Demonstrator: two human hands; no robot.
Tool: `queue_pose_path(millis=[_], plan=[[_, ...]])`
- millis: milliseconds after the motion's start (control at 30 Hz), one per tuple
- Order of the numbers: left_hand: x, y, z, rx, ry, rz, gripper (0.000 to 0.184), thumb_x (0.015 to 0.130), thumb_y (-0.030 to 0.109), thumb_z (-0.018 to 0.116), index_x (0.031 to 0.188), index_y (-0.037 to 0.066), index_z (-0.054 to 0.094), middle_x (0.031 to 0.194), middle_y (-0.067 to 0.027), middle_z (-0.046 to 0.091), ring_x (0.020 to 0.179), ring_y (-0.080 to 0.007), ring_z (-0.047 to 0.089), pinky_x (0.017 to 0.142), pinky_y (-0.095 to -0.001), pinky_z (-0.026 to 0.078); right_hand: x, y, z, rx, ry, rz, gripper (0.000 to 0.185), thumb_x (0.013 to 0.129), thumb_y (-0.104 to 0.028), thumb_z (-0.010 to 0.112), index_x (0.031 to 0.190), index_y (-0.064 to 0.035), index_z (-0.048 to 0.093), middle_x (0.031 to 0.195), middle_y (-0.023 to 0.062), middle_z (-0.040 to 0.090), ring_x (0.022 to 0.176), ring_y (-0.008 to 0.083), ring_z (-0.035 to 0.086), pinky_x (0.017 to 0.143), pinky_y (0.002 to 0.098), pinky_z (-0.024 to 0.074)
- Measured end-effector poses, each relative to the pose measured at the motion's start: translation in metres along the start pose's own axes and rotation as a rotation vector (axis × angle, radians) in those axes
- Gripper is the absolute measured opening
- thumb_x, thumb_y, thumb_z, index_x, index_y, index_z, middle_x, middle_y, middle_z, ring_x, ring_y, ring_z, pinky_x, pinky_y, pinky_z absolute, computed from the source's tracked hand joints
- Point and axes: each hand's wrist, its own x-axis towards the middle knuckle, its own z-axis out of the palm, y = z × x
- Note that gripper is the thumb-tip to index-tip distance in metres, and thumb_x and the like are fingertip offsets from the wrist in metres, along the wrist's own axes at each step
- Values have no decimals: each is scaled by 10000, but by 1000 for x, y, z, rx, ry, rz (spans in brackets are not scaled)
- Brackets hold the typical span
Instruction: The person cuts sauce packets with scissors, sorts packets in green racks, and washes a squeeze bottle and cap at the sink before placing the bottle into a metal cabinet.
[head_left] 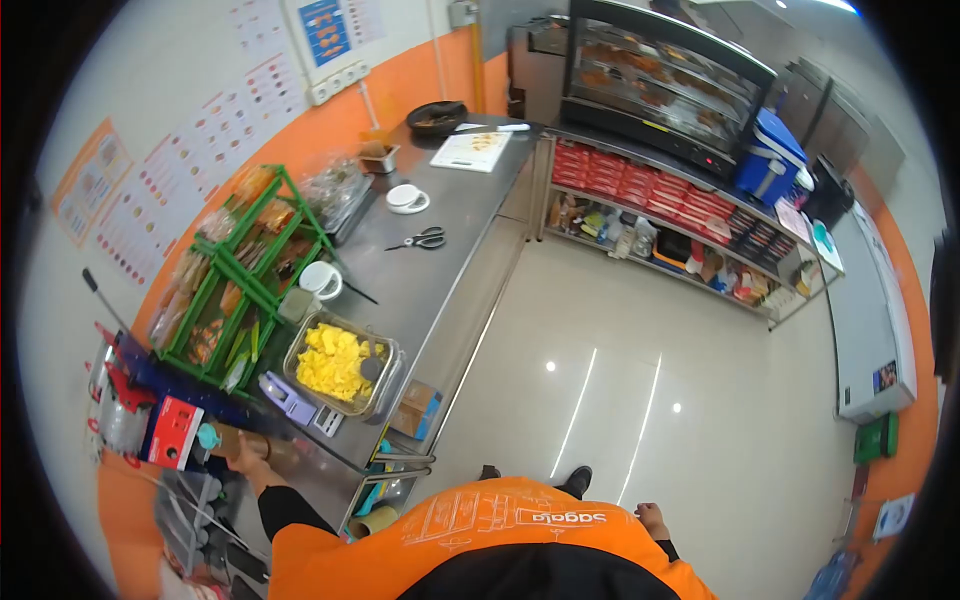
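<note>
At the far left, a red packet (174,432) is hanging near the wall, just beside a brownish thing (226,440) at the end of the counter (400,275). The left hand (248,457) is reaching to this brownish thing — its fingers are pointing away from the body, and whether they are gripping it or only touching it, I cannot tell. Behind the hand, the left arm is stretching out sideways, its bare wrist and forearm showing beyond a black sleeve (295,512). Farther along, a green rack (248,288) is standing against the wall, and a clear tub (382,392) is holding yellow pieces (335,362). Scissors (420,239) are lying beyond. In the middle, an orange apron (480,512) is covering the person's front. To its right, the right hand (652,520) is hanging low over the floor — well apart from the left, its fingers curling in toward the palm.
</note>
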Motion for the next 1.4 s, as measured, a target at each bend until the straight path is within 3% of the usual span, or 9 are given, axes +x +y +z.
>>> queue_pose_path(millis=[267,333,433,500,667,800,967,1233,1400], plan=[[-101,59,-5,187,324,-89,1076,571,566,907,1358,41,394,1290,-258,548,1168,-417,568,988,-522,506,30,201,-48,88,-75,193,348,962,-158,524,1277,-20,466,1138,172,596,896,330,670,686,460,586],[-120,61,-2,190,256,116,1071,561,584,904,1358,40,438,1270,-262,574,1146,-418,590,968,-528,507,68,292,-58,124,-211,237,335,963,-147,526,1270,-22,472,1121,166,607,879,317,669,681,451,582],[-225,98,20,219,330,357,955,606,514,915,1307,-2,522,1211,-256,624,1089,-420,626,966,-519,495,50,273,-80,177,-103,324,324,962,-142,533,1260,-27,475,1103,156,610,859,300,665,662,433,578],[-258,59,70,-154,102,814,824,684,270,922,1333,8,489,1251,-211,599,1107,-357,613,988,-451,494,57,265,-105,211,-57,319,317,962,-139,538,1253,-30,476,1091,149,612,846,288,662,649,421,576],[-597,57,149,-405,-957,845,821,632,122,887,1315,76,436,1205,-123,518,1113,-284,553,943,-412,489,130,310,-174,319,65,38,300,961,-131,550,1237,-38,481,1060,132,617,814,259,655,617,390,569],[-865,106,99,-300,-1419,1317,839,554,238,906,1265,104,481,1216,-133,525,1145,-347,517,1020,-487,412,29,56,-294,460,326,-306,336,967,-200,611,1237,-41,488,1106,124,591,875,228,648,671,352,556],[-1097,107,25,-390,-1729,1348,788,595,324,897,1250,128,505,1230,-88,576,1194,-365,510,1016,-525,407,-85,-169,-402,549,148,-916,432,1052,-327,450,1399,-75,398,1279,134,580,998,230,643,800,367,547],[-1367,102,-11,-689,-1958,1633,784,593,273,866,1278,158,501,1218,-60,577,1168,-301,551,1065,-562,352,-78,-283,-614,-2,527,-710,486,925,-375,675,1231,-25,534,1099,126,632,829,170,662,657,301,538],[-1515,101,-24,-803,-2203,1633,766,599,253,856,1273,151,506,1196,-72,589,1138,-293,569,1022,-537,390,-42,-277,-727,110,596,-536,469,848,-359,762,1087,-3,570,934,113,636,700,160,658,584,286,520]])
